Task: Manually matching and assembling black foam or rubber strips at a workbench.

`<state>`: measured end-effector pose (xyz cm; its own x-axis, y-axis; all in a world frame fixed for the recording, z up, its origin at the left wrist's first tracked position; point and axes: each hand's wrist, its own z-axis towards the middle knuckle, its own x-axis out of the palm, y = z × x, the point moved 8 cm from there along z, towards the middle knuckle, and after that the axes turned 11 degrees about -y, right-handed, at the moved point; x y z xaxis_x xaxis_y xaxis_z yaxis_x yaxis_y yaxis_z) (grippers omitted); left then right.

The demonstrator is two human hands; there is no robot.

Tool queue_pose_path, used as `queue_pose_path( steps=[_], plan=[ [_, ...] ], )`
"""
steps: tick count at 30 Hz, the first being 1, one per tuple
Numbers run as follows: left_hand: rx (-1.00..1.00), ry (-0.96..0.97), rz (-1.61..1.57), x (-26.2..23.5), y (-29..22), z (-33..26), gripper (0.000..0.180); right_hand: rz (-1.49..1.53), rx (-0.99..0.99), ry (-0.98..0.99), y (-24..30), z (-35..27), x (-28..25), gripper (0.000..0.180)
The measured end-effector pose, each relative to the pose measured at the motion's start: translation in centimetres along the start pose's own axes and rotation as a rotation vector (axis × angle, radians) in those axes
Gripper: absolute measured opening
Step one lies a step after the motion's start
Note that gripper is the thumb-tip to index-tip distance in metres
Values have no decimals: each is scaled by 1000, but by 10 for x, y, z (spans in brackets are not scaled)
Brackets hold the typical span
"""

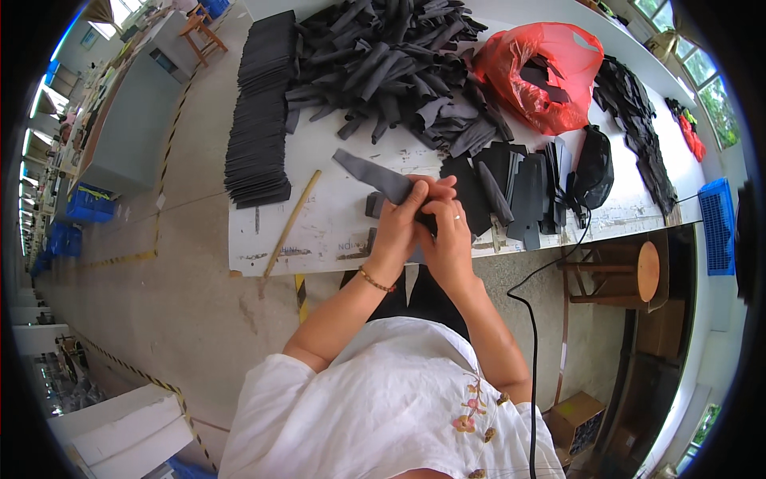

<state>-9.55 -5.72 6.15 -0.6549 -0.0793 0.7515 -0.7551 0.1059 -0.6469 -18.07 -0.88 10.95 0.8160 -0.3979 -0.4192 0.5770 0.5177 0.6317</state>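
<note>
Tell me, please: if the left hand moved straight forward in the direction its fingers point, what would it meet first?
Probably the grey fabric strip that the left hand already grips; beyond it, the pile of dark pieces. Depth is unclear.

Stacked sheets left on table, plastic bag right, stool beside table

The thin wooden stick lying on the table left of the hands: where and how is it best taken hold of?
Probably near the middle of the wooden stick, pinched across its narrow width from above. It lies flat and diagonal on the white table with bare surface on both sides; its lower end overhangs the table edge, so that end could also be gripped from the front.
</note>
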Motion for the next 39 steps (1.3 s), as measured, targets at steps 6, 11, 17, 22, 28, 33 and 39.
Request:
queue_pose_path(
  steps=[6, 11, 17, 22, 28, 33, 39],
  plan=[
    [41, -114, 46, -13, -23, 7, 18, -126, -22, 106, 0, -1, -12, 33],
    [-72, -14, -113, 2, 3, -9, 13, -42, -33, 170, 11, 11, -3, 31],
    [-50, -95, -90, 1, 0, -5, 11, -25, -77, 173, 6, 6, -9, 31],
    [-106, -47, -89, 1, 15, -9, 16, -10, 2, 212, 1, 9, -8, 27],
    [-155, -183, -236, -3, 5, -8, 23, -18, 14, 245, -5, 3, -15, 22],
    [63, -136, -141, -4, -17, 2, 28, 41, -119, 225, -3, 11, -17, 17],
    [77, -85, -173, 4, -16, -4, 25, 112, -103, 204, -1, 20, -15, 13]
  ],
)
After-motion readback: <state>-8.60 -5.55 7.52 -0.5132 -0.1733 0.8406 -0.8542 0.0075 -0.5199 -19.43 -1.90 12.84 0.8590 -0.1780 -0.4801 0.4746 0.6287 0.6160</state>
